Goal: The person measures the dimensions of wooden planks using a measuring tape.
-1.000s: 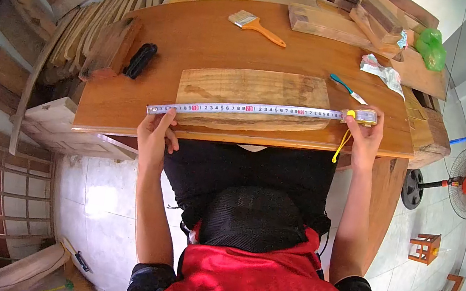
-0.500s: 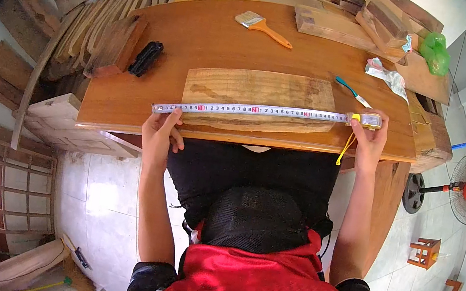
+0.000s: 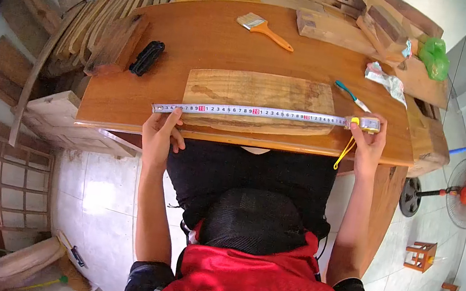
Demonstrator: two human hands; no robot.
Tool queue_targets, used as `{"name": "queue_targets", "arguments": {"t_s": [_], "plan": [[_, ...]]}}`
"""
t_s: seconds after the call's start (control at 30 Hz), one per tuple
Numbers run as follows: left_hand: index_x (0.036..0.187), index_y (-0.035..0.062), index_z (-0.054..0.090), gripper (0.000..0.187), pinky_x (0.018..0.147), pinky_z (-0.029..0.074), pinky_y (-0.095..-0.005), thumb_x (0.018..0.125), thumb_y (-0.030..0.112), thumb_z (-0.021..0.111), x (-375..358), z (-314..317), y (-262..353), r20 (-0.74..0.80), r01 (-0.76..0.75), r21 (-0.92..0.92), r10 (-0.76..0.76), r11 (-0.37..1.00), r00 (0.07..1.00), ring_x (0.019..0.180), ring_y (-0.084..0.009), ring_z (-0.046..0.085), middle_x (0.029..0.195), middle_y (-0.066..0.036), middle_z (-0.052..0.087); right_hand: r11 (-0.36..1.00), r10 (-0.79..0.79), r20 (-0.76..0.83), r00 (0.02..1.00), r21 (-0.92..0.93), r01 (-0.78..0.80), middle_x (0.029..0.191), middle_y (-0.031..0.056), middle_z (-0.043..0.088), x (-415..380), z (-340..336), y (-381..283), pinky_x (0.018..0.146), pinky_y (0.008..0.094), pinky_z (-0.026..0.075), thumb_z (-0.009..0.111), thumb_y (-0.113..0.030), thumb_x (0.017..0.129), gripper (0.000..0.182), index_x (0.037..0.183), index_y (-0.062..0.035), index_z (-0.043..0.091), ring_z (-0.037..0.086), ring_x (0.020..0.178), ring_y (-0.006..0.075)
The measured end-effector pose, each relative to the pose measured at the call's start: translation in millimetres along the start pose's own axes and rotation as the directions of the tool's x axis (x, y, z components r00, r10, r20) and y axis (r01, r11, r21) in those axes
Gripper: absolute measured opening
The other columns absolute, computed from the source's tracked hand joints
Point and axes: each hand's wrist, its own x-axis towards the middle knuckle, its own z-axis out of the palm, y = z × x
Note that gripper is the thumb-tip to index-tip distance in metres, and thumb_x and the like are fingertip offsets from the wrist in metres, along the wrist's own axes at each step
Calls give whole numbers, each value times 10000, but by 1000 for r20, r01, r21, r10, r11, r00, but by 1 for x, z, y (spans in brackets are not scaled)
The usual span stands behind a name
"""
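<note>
1. Nearest the body, the left hand (image 3: 160, 134) pins the free end of the tape measure (image 3: 250, 111) to the desk (image 3: 129, 112) just left of the plank; its fingers are curled down with the fingertips pressing the blade flat, not wrapped round it; good practice here, I judge, is to keep that pressure firm so the end cannot creep.

2. The right hand (image 3: 368, 147) is closed round the yellow tape case (image 3: 367, 124) at the plank's right end, a yellow wrist loop (image 3: 345, 151) dangling over the desk edge; a steady outward pull should keep the blade taut and free of sag.

3. Between the hands, the blade lies along the near part of the pale wooden plank (image 3: 259, 98), which rests flat on the desk close to its front edge; the blade looks roughly parallel to the plank's long side, and it should stay so, since a slanted blade reads long.

4. The zero end sits out past the plank's left edge; I would read at both plank ends and subtract, or slide the hook back to the edge.

5. Farther off lie a teal-handled tool (image 3: 348, 93), a black object (image 3: 147, 57) and an orange-handled paintbrush (image 3: 264, 27); all are well apart from the blade.
</note>
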Motion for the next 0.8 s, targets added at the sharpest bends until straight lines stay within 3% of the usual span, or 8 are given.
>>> {"name": "queue_targets", "arguments": {"t_s": [0.2,0.3,0.37,0.43,0.5,0.6,0.7,0.8], "plan": [[1061,-21,645,277,484,444,-226,1016,250,608,-5,-8,5,-2,-138,-62,138,988,990,542,-109,583,849,-70,649,977,-106,97,990,-175,122,1090,112,598,25,-7,-30,818,312,565,763,-22,854,385,1131,-6,497,642,952,171],[1098,-25,653,284,525,466,-221,1014,243,613,4,-11,3,-45,-238,1,238,971,970,596,-97,591,872,-70,654,964,-100,-27,995,-249,90,1026,111,621,38,-3,-38,698,292,575,783,-91,857,353,1082,4,528,657,862,165],[1112,-30,658,270,673,523,-267,981,206,653,13,-10,8,-5,-325,136,328,936,945,744,-126,634,912,-81,669,971,-70,-82,994,-234,49,829,92,638,34,6,-48,506,286,526,792,-148,857,326,1009,-3,542,621,567,165],[1117,-30,662,267,751,538,-298,954,181,682,27,-4,15,67,-512,305,518,803,853,814,-149,649,943,-95,675,984,32,-112,993,-172,-51,803,96,639,26,10,-49,438,288,493,784,-142,863,309,993,-9,538,589,508,164],[1251,-2,602,400,966,478,-372,948,249,673,38,5,29,170,-483,402,455,778,874,1094,-255,626,1169,-173,643,990,69,-123,990,-113,-83,804,106,639,17,12,-42,404,290,475,777,-163,872,314,1004,-9,537,568,484,165],[1422,34,465,573,1108,365,-411,966,347,617,66,12,29,325,-530,388,426,754,844,1340,-344,487,1391,-244,532,987,156,-39,987,-22,-157,857,132,654,4,9,-31,455,321,540,721,-199,920,319,1081,-10,521,618,535,194],[1432,40,453,568,1110,365,-408,964,320,613,64,20,31,391,-493,274,372,826,842,1338,-358,487,1398,-248,526,983,182,-31,983,-30,-183,956,169,678,-12,11,-39,522,339,588,691,-179,937,317,1134,-9,510,670,605,229],[1409,45,468,530,1108,365,-419,955,283,600,35,15,34,383,-546,403,407,734,829,1283,-412,500,1325,-249,553,983,182,-45,982,-5,-183,1042,198,683,-24,12,-48,559,351,607,664,-158,949,319,1181,-10,502,701,667,262]]}}
